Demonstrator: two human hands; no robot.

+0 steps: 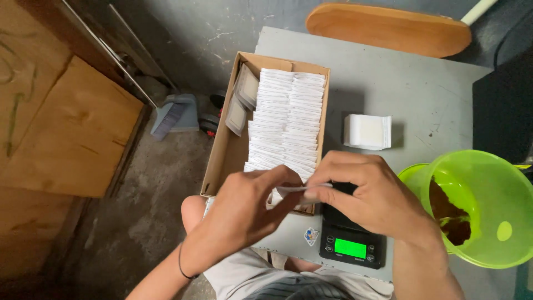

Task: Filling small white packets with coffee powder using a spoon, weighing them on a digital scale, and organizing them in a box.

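Head view, hands (311,194) pinching sachet (300,189), box rim (214,166) beside

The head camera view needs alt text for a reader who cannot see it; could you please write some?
Two bare hands, the left hand and right hand, pinch a small white sachet between them above a black digital scale. Behind them on the grey table, a cardboard box holds rows of white sachets; a green bowl of brown powder stands at right.
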